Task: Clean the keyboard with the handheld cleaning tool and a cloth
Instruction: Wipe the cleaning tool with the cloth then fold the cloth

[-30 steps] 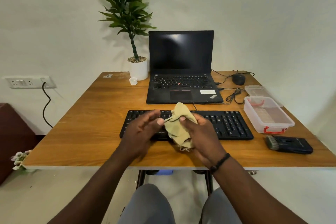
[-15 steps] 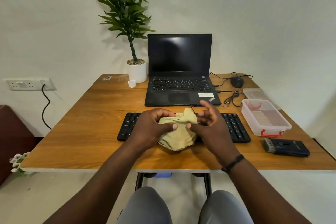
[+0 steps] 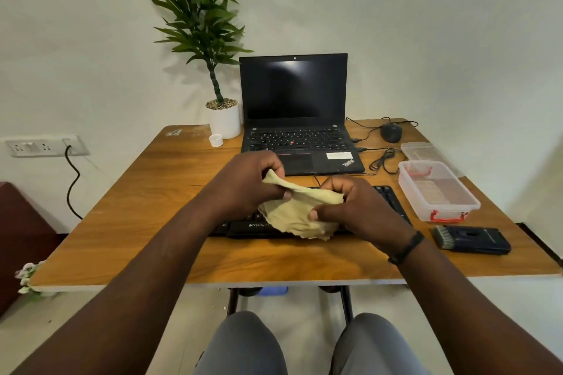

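Your left hand (image 3: 246, 189) and right hand (image 3: 359, 207) both pinch the yellow cloth (image 3: 297, 211) with curled fingers just above the black keyboard (image 3: 393, 199) on the table (image 3: 146, 207), so a loose corner could snag a key.

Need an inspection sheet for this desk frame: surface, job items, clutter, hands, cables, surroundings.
Surface: wooden desk, sound top.
Job's things: black keyboard near the front edge, partly hidden; yellow cloth held above it; handheld cleaning tool lying untouched at right.
Clutter: open laptop, screen dark; potted plant; small white cap; clear plastic box, its lid behind it.
Grip: left hand and right hand both pinch the cloth.
Cables: mouse cable coiled beside the laptop.
Surroundings: wall socket with a plugged cord; white wall.
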